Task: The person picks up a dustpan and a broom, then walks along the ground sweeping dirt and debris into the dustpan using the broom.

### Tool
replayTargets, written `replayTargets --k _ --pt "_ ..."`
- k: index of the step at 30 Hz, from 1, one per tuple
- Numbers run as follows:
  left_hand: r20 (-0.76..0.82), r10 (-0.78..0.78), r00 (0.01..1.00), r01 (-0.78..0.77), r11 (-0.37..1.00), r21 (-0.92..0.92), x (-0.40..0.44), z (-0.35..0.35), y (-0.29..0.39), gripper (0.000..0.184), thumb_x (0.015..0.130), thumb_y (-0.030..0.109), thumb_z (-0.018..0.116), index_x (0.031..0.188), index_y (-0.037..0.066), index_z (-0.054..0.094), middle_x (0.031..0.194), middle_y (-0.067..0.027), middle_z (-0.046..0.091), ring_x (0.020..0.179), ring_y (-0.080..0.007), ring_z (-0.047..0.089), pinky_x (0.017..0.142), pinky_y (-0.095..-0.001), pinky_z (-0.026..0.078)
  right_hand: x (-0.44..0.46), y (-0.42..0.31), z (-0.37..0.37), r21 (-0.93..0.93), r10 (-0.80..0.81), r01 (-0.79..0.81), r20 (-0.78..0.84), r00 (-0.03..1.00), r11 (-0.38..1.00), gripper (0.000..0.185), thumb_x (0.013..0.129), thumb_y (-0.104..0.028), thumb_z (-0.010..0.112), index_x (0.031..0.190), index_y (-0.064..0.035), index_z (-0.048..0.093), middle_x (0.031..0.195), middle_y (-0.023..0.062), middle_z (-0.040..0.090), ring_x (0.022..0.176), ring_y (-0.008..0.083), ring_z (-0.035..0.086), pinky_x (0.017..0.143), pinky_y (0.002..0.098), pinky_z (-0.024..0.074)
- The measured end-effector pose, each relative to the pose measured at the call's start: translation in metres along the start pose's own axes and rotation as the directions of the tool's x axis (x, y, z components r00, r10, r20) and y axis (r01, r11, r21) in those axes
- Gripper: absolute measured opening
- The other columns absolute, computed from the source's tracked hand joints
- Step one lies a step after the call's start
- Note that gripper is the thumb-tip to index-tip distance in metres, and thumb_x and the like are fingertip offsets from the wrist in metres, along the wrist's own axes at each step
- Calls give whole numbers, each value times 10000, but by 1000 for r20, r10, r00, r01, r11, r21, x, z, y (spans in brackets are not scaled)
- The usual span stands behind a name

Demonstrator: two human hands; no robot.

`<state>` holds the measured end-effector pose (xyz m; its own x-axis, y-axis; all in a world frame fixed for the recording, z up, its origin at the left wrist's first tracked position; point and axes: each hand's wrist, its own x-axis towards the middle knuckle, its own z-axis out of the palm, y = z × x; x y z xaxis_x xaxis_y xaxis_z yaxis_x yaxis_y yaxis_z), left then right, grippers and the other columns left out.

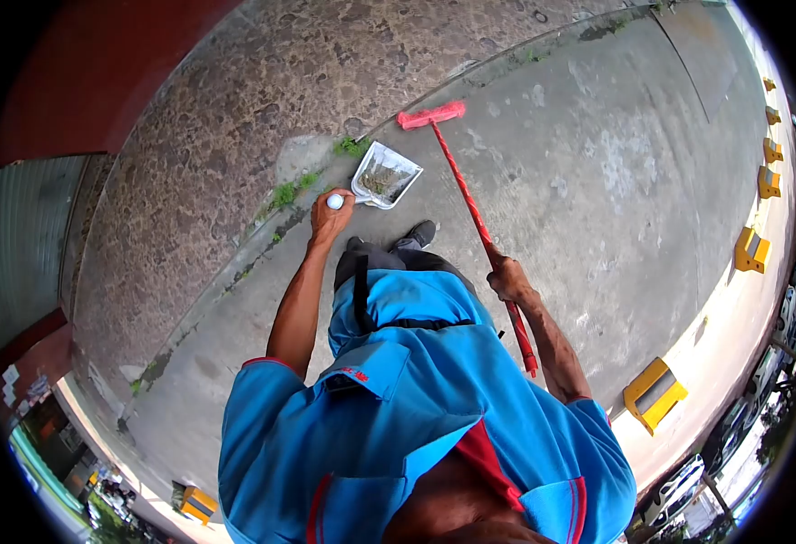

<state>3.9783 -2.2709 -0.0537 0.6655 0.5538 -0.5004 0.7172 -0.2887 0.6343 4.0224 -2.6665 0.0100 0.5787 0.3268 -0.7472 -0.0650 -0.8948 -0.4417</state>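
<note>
My left hand (332,218) is closed around the white-topped handle of a long-handled dustpan (404,194). The white pan lies at the ground just ahead of my feet, with brownish debris (380,179) inside it. In my right hand (508,278) is the red striped stick of a broom (464,186), gripped partway down from its upper end. The broom's pink-red head (431,114) rests on the concrete, beyond the dustpan and to its right, apart from it.
Grey concrete (597,218) meets brown patterned paving (234,136) along a seam where green weeds (284,194) grow. Yellow-and-black blocks (655,396) line a pale strip on the right. A dark red wall (80,82) stands at left; parked cars (674,490) show at lower right.
</note>
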Motion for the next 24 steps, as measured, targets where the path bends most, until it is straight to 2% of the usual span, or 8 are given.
replayTargets --k 6,11,13,15,17,21,23,24 --pt "-70 -61 996 55 995 -82 -23 -6 -17 217 761 289 618 852 119 715 807 -145 683 809 -315 661 725 -372 499 -11 -5 29 -262 -12 23 43 999 965 791 666 -18 524 1416 -152 312 829 272 639 818 420 635 717 512 496" --pt "-67 -49 997 45 997 -62 -12 -5 -15 239 753 311 619 859 119 713 826 -148 684 815 -327 657 726 -396 500 -56 -4 -2 -192 -99 124 136 986 974 795 677 13 502 1430 -166 317 788 248 643 611 353 651 580 450 520" --pt "-55 -63 997 60 997 -53 -6 -7 -7 248 749 321 620 863 120 712 832 -147 685 820 -332 656 729 -403 501 -80 -24 -37 21 100 -108 225 969 994 778 665 -1 520 1414 -131 358 810 256 645 638 343 658 624 438 525" --pt "-31 -55 998 54 998 -11 -4 -12 -1 262 741 335 625 876 129 712 846 -148 686 834 -344 653 739 -411 501 -83 -20 -35 -8 74 -74 150 986 997 769 661 12 504 1408 -112 369 817 266 642 624 333 660 619 428 520" --pt "-1 -61 998 61 997 -46 1 -9 6 262 737 336 629 888 139 714 861 -154 685 848 -356 649 752 -414 503 -61 -4 -25 -29 -63 64 56 996 998 761 705 19 499 1434 -116 326 660 160 610 452 219 591 434 355 482" --pt "-14 -52 999 52 999 4 -2 -10 22 270 733 345 628 894 148 716 882 -157 686 865 -368 644 771 -424 503 -15 -21 -14 -80 -48 54 81 996 995 746 708 29 480 1426 -94 317 666 203 613 464 249 605 458 379 501" --pt "-13 -74 997 74 997 31 -4 -12 27 270 733 344 624 895 147 716 882 -158 685 867 -371 643 772 -422 503 -15 -38 -8 -88 77 -60 199 977 994 755 692 -11 523 1413 -99 317 793 258 641 758 395 649 694 471 515" --pt "-14 -74 997 75 997 31 -3 -9 22 270 733 344 624 895 147 716 882 -158 685 867 -371 643 772 -422 503 -14 -25 7 -201 24 7 153 988 979 759 691 -30 547 1412 -105 322 809 254 645 756 403 645 700 475 520"
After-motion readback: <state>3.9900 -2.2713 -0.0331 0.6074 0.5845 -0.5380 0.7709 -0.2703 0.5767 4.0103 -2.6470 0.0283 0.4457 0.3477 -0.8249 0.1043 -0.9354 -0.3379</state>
